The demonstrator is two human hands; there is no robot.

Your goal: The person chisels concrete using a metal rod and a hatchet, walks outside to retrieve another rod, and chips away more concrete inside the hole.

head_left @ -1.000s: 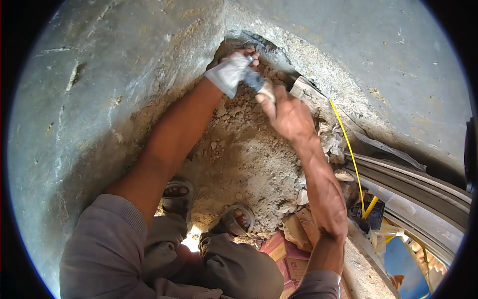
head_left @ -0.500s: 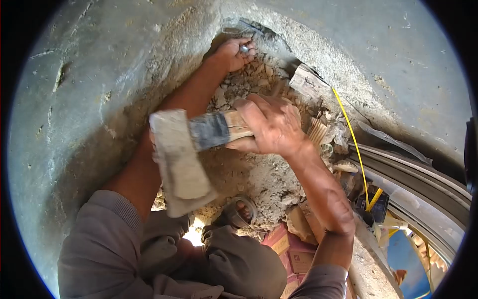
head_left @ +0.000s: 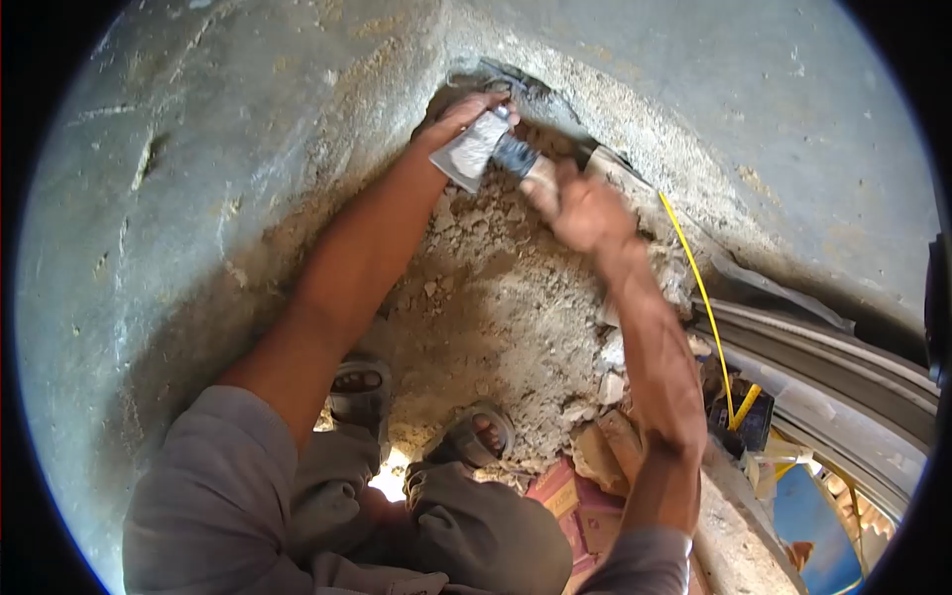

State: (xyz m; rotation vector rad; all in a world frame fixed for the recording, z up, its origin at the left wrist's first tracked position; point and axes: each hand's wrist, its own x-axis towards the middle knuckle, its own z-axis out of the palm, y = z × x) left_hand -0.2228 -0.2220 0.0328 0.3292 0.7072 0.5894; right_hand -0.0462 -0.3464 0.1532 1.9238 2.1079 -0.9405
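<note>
My right hand (head_left: 587, 208) is wrapped round the wooden handle of a hatchet (head_left: 471, 151), whose neck is bound in dark tape. The hatchet's broad, dusty head lies over my left hand (head_left: 464, 114), at the hollow in the wall corner. My left hand's fingers are closed round a metal rod, of which only the tip (head_left: 504, 112) shows beside the hatchet head. Broken rubble (head_left: 486, 213) lies just below both hands.
Grey walls (head_left: 149, 198) meet at the corner. A yellow cord (head_left: 698, 283) hangs at the right beside curved grey strips (head_left: 813, 357). Stones (head_left: 598, 454) and red boxes (head_left: 575, 501) lie at the lower right. My sandalled feet (head_left: 479, 434) stand on the dusty ground.
Half a second ago the hatchet was drawn back over my left forearm; my right hand has brought it up to the rod at the corner. My left hand has stayed at the hollow.
</note>
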